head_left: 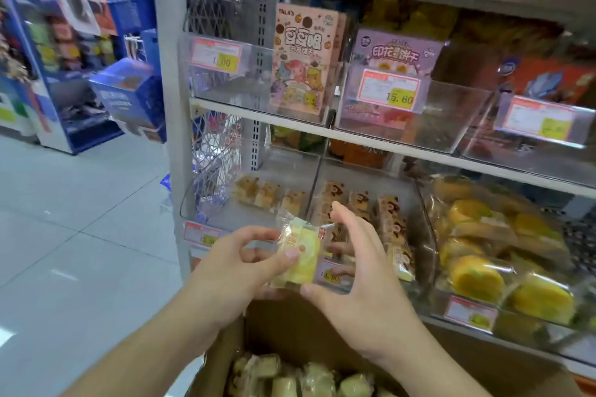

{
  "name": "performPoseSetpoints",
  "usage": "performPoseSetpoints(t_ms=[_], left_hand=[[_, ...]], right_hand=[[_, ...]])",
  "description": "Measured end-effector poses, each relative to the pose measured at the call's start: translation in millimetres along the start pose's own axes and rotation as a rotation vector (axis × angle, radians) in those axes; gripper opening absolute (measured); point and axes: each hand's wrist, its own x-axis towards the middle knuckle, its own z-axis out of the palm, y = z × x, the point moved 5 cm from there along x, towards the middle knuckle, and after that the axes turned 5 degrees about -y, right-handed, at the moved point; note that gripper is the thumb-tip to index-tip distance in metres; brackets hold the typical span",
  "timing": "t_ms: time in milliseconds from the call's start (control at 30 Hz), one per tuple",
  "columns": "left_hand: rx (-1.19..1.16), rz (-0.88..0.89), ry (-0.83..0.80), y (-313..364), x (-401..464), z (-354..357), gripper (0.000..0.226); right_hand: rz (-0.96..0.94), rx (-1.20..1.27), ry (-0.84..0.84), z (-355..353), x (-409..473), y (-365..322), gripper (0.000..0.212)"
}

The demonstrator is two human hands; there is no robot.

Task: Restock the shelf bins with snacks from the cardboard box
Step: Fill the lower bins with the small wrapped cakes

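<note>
Both hands, left and right, hold a yellow snack packet above the cardboard box.

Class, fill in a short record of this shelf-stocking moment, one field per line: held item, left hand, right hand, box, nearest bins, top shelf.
Held item: yellow wrapped snack, raised in front of the lower bins
Left hand: pinches the snack's left side
Right hand: thumb under the snack, fingers spread behind it
Box: cardboard, open, below the hands, more wrapped snacks inside
Nearest bins: left bin partly filled; middle bin holds rows of snacks
Top shelf: pink carton, purple carton
</note>
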Motion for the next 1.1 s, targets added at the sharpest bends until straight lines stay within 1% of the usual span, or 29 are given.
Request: performPoseSetpoints(t_ms=[33,133,200,267,333,433,500,600,700,767,867,1000,1100], left_hand=[[-0.003,0.007,0.017,2,3,-9,0.042],[-0.013,0.035,0.038,6,14,-31,0.037],[0.052,0.098,0.061,8,22,-46,0.033],[0.179,0.182,0.114,10,32,-63,0.029],[0.318,0.245,0.197,8,42,-83,0.030],[0.693,0.305,0.339,-4,58,-118,0.047],[0.806,0.261,0.347,-18,67,-136,0.059],[0.821,0.179,0.292,-35,72,-147,0.068],[0.814,0.183,0.291,-39,74,-150,0.070],[0.833,0.184,0.307,-38,75,-152,0.072],[0.844,0.176,0.320,-36,75,-152,0.075],[0.858,0.156,0.294,-35,75,-146,0.081],[0.881,0.159,0.283,-33,74,-145,0.082]], right_hand=[[-0.052,-0.059,0.008,5,10,-7,0.101],[-0.148,-0.206,-0.051,23,38,-23,0.087],[-0.192,-0.280,-0.057,34,57,-30,0.080],[-0.219,-0.349,-0.056,46,77,-33,0.074],[-0.210,-0.374,-0.033,56,99,-29,0.072],[-0.127,-0.355,-0.008,74,143,-14,0.074],[-0.088,-0.383,-0.030,87,172,-4,0.074],[-0.008,-0.386,-0.075,105,205,10,0.075],[0.042,-0.368,-0.099,120,224,23,0.075],[0.061,-0.379,-0.102,126,230,29,0.079],[0.059,-0.383,-0.100,129,234,31,0.082],[0.066,-0.364,-0.139,141,242,37,0.083],[0.058,-0.474,-0.207,160,257,43,0.083]])
